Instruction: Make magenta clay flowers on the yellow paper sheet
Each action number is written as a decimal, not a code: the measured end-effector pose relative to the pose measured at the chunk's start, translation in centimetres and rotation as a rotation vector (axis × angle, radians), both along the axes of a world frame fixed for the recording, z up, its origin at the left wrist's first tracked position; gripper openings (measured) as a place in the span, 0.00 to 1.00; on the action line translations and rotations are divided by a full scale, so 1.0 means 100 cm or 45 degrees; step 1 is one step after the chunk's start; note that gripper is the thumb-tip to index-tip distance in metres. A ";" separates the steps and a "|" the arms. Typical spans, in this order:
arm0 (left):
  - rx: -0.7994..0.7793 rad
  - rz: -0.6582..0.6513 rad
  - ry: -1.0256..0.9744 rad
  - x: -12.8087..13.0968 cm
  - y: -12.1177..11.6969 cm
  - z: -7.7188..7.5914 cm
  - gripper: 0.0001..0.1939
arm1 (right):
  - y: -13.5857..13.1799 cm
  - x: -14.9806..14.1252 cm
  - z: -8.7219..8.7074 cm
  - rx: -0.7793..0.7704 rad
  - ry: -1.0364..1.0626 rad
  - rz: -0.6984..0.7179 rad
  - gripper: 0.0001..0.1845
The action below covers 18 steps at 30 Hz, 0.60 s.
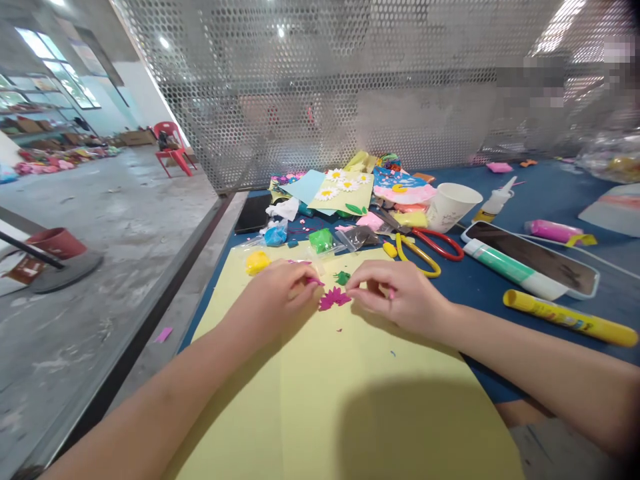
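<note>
Both hands are working low over a sheet of pale yellow card (320, 400). The left hand (273, 300) is curled, with its fingertips pinched shut on a thin pink sliver (315, 281). The right hand (400, 293) is half closed, its fingertips drawn together just beside the flower; I can't tell whether they hold anything. The pink paper flower (334, 299) lies flat on the card between the hands, its long axis running roughly from 9 to 3 o'clock and its ragged petals fanning out all round. A small green scrap (343, 278) sits just off it at 12 o'clock. Fingertips suit pieces this small, since a light pinch won't crush them. From the flower, a lump of yellow clay (257, 263) lies at 10 o'clock, and red-handled scissors (437, 243) at 2 o'clock.
</note>
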<state>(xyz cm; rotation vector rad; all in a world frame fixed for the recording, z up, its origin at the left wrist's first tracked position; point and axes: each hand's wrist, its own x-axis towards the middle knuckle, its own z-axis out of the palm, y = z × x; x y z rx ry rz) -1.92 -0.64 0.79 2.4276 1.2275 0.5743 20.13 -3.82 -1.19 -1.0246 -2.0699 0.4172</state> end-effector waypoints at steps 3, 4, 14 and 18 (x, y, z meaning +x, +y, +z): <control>0.161 -0.054 0.105 -0.007 0.010 -0.006 0.11 | 0.003 0.007 0.002 -0.059 0.163 0.022 0.08; 0.196 -0.077 0.134 -0.008 0.011 -0.008 0.12 | 0.004 0.009 0.003 -0.061 0.176 0.040 0.08; 0.332 -0.049 0.312 -0.006 0.004 -0.010 0.17 | 0.002 0.005 0.000 -0.062 0.130 0.010 0.11; 0.492 -0.070 0.281 -0.007 0.001 -0.006 0.15 | 0.002 0.004 0.001 -0.124 0.107 0.027 0.10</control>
